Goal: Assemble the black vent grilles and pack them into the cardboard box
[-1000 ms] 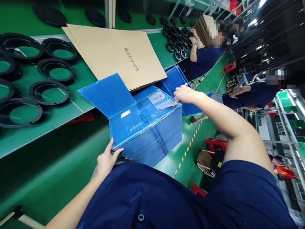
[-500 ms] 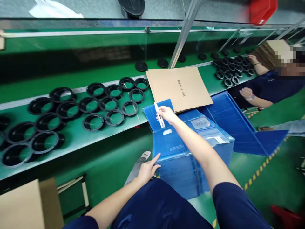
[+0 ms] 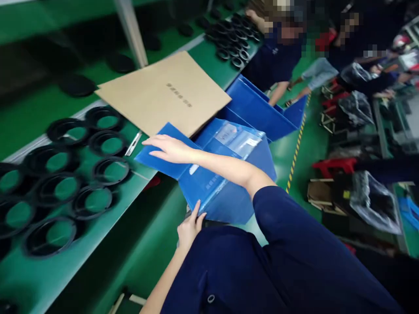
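My right hand (image 3: 170,149) is stretched over a raised flap of the blue plastic box (image 3: 229,200), fingers extended and nothing held. Just beyond its fingertips a slim white tool, which looks like a utility knife (image 3: 133,144), lies on the green bench. My left hand (image 3: 190,227) rests at the box's near left corner, index finger and thumb apart and touching the edge. Clear tape and a label cover part of the box top. Behind the box, flat brown cardboard sheets (image 3: 170,96) with printed characters lie on the bench.
Several black rings (image 3: 109,172) stand on the green bench (image 3: 108,235) at left. Behind them are black discs (image 3: 77,85). Another blue box (image 3: 258,107) stands beyond, where a co-worker (image 3: 273,56) reaches in. Yellow-black floor tape (image 3: 296,150) runs at right.
My right hand has let go of the white tool, which now lies on the bench. The view has swung right and the left hand stays at the box corner. The co-worker's hand now reaches into the far box.
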